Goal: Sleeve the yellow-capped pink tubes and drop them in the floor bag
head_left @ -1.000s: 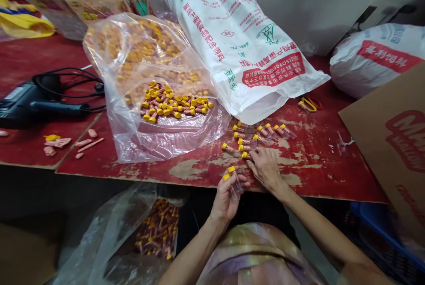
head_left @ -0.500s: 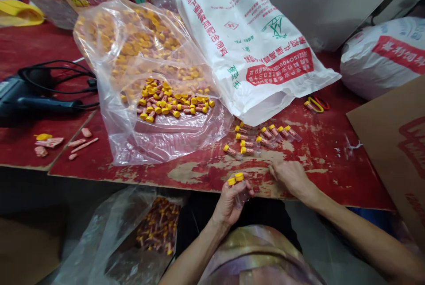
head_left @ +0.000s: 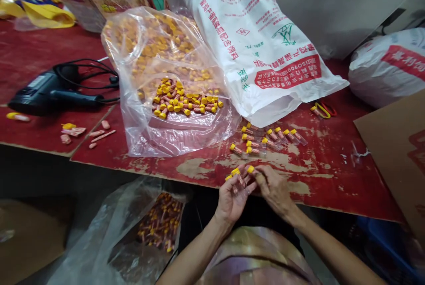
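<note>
Clear plastic bag [head_left: 146, 143] lies on the red tabletop [head_left: 352, 187] and serves as the reference for all positions below. A heap of yellow-capped tubes [head_left: 186, 104] rests at its near side, with more visible through the film behind.

Left hand [head_left: 229, 205] is near the table edge, in front of the bag and off its right corner. Its fingers are curled and closed around at least two held tubes [head_left: 241, 181], yellow caps uppermost and tilted (exact count obscured by the fingers). Right hand [head_left: 277, 190] is just beside it, farther from the bag. Its thumb and forefinger appear to pinch a single tube [head_left: 250, 169] close to the left fingertips; the cap shows clearly, the body is mostly hidden. The state of its remaining fingers cannot be told.

Loose tubes [head_left: 254, 151] lie on their sides to the right of the bag's near corner, beyond both hands. Printed white sack [head_left: 265, 50] lies against the bag's right side. Left of the bag, well apart from the hands, are a dark blower [head_left: 46, 92] with its cord and some pinkish scraps [head_left: 75, 132]. Below the bag, under table level, an open sack of similar tubes [head_left: 159, 225] is noted.
</note>
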Available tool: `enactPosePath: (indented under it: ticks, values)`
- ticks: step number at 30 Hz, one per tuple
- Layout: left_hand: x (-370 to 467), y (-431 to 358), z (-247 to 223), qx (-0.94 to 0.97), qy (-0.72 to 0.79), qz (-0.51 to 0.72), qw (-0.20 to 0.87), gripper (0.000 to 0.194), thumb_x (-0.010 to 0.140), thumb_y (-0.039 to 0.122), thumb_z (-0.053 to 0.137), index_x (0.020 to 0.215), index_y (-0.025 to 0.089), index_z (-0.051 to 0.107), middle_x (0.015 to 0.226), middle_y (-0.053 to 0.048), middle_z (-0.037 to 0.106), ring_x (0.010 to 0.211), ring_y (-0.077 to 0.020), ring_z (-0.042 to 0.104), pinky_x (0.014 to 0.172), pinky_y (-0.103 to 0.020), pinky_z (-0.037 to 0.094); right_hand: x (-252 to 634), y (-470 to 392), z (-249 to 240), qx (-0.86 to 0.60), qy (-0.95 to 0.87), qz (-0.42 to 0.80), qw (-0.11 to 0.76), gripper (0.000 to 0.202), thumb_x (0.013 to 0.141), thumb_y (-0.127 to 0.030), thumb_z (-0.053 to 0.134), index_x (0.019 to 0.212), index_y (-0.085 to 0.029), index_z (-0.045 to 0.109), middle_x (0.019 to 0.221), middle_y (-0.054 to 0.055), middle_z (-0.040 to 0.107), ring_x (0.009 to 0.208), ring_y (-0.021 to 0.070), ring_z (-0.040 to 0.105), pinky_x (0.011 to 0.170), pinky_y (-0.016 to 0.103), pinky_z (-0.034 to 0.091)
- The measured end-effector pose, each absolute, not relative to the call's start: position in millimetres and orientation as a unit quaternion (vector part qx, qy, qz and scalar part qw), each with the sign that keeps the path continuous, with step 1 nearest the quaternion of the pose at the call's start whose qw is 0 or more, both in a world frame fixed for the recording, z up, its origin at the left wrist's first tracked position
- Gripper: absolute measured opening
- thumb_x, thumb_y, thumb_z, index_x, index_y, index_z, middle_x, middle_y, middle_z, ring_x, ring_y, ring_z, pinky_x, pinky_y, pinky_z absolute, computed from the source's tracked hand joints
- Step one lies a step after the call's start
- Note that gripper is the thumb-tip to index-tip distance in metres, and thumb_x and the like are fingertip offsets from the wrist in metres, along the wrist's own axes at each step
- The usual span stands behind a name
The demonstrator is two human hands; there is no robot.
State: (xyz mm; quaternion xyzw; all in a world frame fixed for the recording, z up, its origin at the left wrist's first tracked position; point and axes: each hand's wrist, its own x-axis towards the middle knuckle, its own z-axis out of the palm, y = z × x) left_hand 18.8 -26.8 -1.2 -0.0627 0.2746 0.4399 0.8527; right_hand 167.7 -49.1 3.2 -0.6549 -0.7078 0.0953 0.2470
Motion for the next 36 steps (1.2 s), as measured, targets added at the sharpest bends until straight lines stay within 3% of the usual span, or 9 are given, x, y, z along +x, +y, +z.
enactPosePath:
  ticks: [4, 7, 11, 15, 18, 22, 25, 29, 36]
  values:
    - [7.0, -21.8, 3.6, -0.062, 0.293, 0.466, 0.832, 0.034, 0.082, 0.017, 0.050, 0.114, 0.015, 0.059, 0.095, -0.010, 0.071, 0.082, -0.0203, 0.067, 0.079, -0.041, 0.052, 137.2, -27.3, 15.5, -0.602, -0.750, 0.023, 0.274, 0.027, 0.095, -0.029, 0.037, 0.098, -0.016, 0.061, 0.097, 0.008, 0.062, 0.089, 0.0181, 0.053, 0.079, 0.030, 0.039]
    - [-2.5, -20.1, 6.0, -0.039, 0.305, 0.475, 0.825, 0.035, 0.081, 0.017, 0.052, 0.116, 0.016, 0.057, 0.093, -0.010, 0.071, 0.080, -0.0216, 0.067, 0.079, -0.044, 0.052, 134.6, 8.3, 18.6, -0.641, -0.746, -0.060, 0.171, 0.025, 0.091, -0.030, 0.043, 0.102, -0.016, 0.061, 0.103, 0.011, 0.059, 0.093, 0.0234, 0.048, 0.080, 0.036, 0.035]
    - [-11.8, -21.4, 4.6, -0.032, 0.303, 0.487, 0.818, 0.030, 0.080, 0.019, 0.055, 0.109, 0.015, 0.061, 0.093, -0.010, 0.070, 0.080, -0.0222, 0.067, 0.078, -0.043, 0.053, 122.5, 41.2, 11.0, -0.622, -0.780, -0.062, 0.036, 0.025, 0.090, -0.030, 0.046, 0.098, -0.012, 0.060, 0.109, 0.016, 0.056, 0.098, 0.0284, 0.044, 0.080, 0.042, 0.032]
    - [-16.7, -21.5, 1.3, -0.035, 0.298, 0.491, 0.818, 0.028, 0.079, 0.020, 0.056, 0.106, 0.015, 0.063, 0.091, -0.010, 0.071, 0.078, -0.0219, 0.067, 0.076, -0.042, 0.053, 124.4, 27.5, 18.2, -0.612, -0.789, -0.008, 0.051, 0.022, 0.090, -0.023, 0.042, 0.098, -0.011, 0.059, 0.104, 0.015, 0.060, 0.093, 0.0241, 0.051, 0.081, 0.037, 0.034]
    - [-16.1, -20.2, -0.3, -0.040, 0.304, 0.483, 0.820, 0.030, 0.079, 0.020, 0.055, 0.108, 0.015, 0.062, 0.090, -0.009, 0.071, 0.078, -0.0214, 0.067, 0.076, -0.041, 0.054, 158.1, -0.8, 37.2, -0.615, -0.782, 0.094, 0.046, 0.027, 0.093, -0.029, 0.038, 0.096, -0.016, 0.061, 0.088, 0.007, 0.065, 0.078, 0.0166, 0.058, 0.069, 0.026, 0.037]
    - [-9.7, -18.7, -1.2, -0.031, 0.291, 0.465, 0.836, 0.037, 0.080, 0.020, 0.055, 0.116, 0.016, 0.058, 0.093, -0.010, 0.070, 0.078, -0.0215, 0.067, 0.076, -0.042, 0.054, 215.7, -26.6, 54.7, -0.691, -0.688, 0.099, -0.199, 0.036, 0.092, -0.040, 0.040, 0.084, -0.018, 0.067, 0.074, 0.010, 0.068, 0.069, 0.0208, 0.064, 0.057, 0.025, 0.034]
    - [-4.8, -18.4, -1.6, -0.027, 0.285, 0.445, 0.849, 0.039, 0.080, 0.021, 0.055, 0.118, 0.015, 0.057, 0.095, -0.010, 0.070, 0.079, -0.0224, 0.067, 0.075, -0.041, 0.054, 239.8, -30.3, 49.9, -0.685, -0.647, 0.090, -0.323, 0.035, 0.092, -0.031, 0.041, 0.078, -0.015, 0.069, 0.076, 0.014, 0.069, 0.072, 0.0233, 0.066, 0.054, 0.024, 0.033]
    - [-0.7, -16.9, -2.0, -0.023, 0.279, 0.436, 0.855, 0.042, 0.078, 0.022, 0.057, 0.120, 0.015, 0.055, 0.096, -0.011, 0.069, 0.084, -0.0247, 0.068, 0.081, -0.044, 0.052, 245.5, -28.2, 31.6, -0.667, -0.665, 0.112, -0.317, 0.033, 0.090, -0.019, 0.040, 0.076, -0.014, 0.070, 0.075, 0.014, 0.070, 0.069, 0.0217, 0.066, 0.050, 0.024, 0.029]
    - [7.7, -9.1, -2.6, -0.019, 0.283, 0.436, 0.854, 0.045, 0.080, 0.022, 0.056, 0.124, 0.016, 0.051, 0.103, -0.013, 0.069, 0.093, -0.0271, 0.067, 0.087, -0.046, 0.049, 251.4, -30.5, 24.9, -0.690, -0.654, 0.097, -0.293, 0.040, 0.092, -0.030, 0.035, 0.079, -0.012, 0.069, 0.076, 0.016, 0.070, 0.069, 0.0257, 0.066, 0.050, 0.028, 0.033]
